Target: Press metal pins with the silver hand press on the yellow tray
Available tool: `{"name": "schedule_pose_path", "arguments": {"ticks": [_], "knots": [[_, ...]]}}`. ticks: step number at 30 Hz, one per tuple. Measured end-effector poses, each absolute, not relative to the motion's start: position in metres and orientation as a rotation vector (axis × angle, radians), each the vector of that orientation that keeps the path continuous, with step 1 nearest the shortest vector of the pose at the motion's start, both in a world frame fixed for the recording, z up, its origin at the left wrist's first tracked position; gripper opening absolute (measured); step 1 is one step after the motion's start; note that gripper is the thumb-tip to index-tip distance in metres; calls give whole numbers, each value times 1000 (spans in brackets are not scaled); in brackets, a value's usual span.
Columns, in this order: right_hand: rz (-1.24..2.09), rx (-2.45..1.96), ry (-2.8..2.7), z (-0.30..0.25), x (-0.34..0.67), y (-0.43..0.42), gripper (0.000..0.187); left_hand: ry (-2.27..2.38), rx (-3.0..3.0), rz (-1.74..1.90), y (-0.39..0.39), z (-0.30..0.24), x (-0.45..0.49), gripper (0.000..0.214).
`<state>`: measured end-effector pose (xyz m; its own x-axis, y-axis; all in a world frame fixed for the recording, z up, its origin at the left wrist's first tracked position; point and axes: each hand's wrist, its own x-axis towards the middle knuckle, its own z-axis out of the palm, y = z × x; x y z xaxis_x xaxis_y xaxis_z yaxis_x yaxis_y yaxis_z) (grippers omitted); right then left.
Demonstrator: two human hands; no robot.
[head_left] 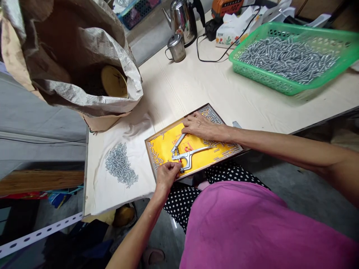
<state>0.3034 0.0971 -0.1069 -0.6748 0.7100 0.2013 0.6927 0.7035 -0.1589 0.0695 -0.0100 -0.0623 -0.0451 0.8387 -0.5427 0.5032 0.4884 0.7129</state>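
Note:
A shallow tray (158, 134) with a yellow lining lies in front of me, with small silvery metal pins along its edges. In it is a pair of grey metal pliers (189, 154), its handles spread, with a spring and a bit of red near the jaws. My right hand (198, 125) reaches over the tray, closed at the upper handle; its palm hides the end. At the jaw end, my left hand (168, 173) is closed in a pinch over the tray's near left rim. Whatever lies between its fingertips is too small to tell.
Loose pins (120, 166) form a pile on a white cloth (105, 194) at left. A large open sack (112, 106) stands behind it. A green basket (263, 84) of pins sits at far right. A metal cup (177, 50) and kettle (183, 22) stand at the back.

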Motion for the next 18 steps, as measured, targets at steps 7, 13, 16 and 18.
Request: {"name": "schedule_pose_path", "arguments": {"ticks": [7,13,16,18], "knots": [[197,-1149,-2643,-107,301,81,29,1677,1174,293,-8,-59,64,36],[307,-1090,-2612,-101,312,51,72,1659,1242,224,-7,-61,61,36],[312,-1098,-2612,-102,313,45,85,1673,1304,181,-6,-63,61,33],[312,-1120,-2590,-103,312,46,80,1686,1328,176,-6,-63,61,33]]}}
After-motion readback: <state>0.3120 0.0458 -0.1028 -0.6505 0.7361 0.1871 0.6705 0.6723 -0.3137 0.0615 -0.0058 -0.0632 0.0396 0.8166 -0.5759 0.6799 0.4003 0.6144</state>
